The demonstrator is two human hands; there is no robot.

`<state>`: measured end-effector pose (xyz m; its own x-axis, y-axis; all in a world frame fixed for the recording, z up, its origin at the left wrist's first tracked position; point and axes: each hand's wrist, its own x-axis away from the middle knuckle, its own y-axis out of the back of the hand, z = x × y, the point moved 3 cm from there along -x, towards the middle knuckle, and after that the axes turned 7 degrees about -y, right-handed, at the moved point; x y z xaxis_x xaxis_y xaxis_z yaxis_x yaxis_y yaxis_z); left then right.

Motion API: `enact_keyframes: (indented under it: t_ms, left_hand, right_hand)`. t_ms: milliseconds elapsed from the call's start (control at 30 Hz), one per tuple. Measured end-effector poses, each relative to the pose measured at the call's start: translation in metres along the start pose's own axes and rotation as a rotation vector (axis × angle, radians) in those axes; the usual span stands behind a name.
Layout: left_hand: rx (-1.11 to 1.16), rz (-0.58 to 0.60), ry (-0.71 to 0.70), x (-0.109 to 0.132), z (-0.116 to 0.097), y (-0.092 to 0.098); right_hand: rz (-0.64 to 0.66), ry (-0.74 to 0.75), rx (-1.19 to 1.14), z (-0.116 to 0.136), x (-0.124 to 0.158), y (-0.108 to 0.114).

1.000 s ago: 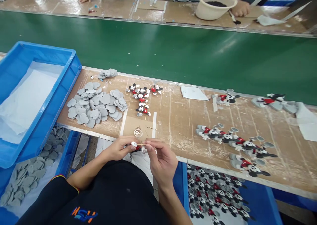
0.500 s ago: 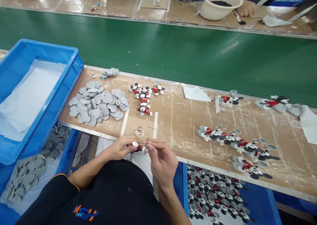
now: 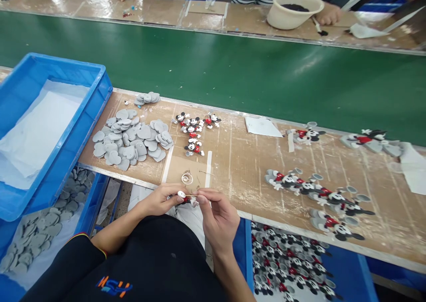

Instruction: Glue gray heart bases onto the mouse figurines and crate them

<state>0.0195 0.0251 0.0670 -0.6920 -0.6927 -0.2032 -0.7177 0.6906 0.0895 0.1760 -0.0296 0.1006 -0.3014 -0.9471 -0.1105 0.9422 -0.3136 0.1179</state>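
Note:
My left hand [image 3: 163, 198] is closed on a small mouse figurine [image 3: 181, 194] with a white part and some red, held just off the table's front edge. Between the thumb and fingers of my right hand [image 3: 219, 215] is a thin stick [image 3: 192, 195], its tip at the figurine's white part. Fingers cover much of the figurine. Just beyond my hands, a small round white-rimmed piece [image 3: 187, 178] and a thin rod [image 3: 206, 172] lie on the cardboard. Several mouse figurines [image 3: 193, 129] in red and black lie farther back, beside a pile of grey heart-shaped pieces [image 3: 133, 138].
A blue crate [image 3: 106, 82] lined with white sheet stands at left. Rows of mouse figurines on grey bases [image 3: 309, 186] lie at right; more fill a blue bin [image 3: 353, 266] below. Past the green belt [image 3: 213, 67], co-workers' hands rest near a cream bowl [image 3: 282, 18].
My hands keep nearly the same hold and place, with the stick still at the figurine. The view has shifted very slightly.

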Motion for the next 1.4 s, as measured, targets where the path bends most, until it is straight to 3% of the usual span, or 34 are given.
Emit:
enact_keyframes:
  t_ms: [1400]
  left_hand:
    - [-0.004, 0.021, -0.043, 0.0042, 0.0015, 0.001]
  right_hand:
    - [-0.06, -0.044, 0.013, -0.0041, 0.0079, -0.0009]
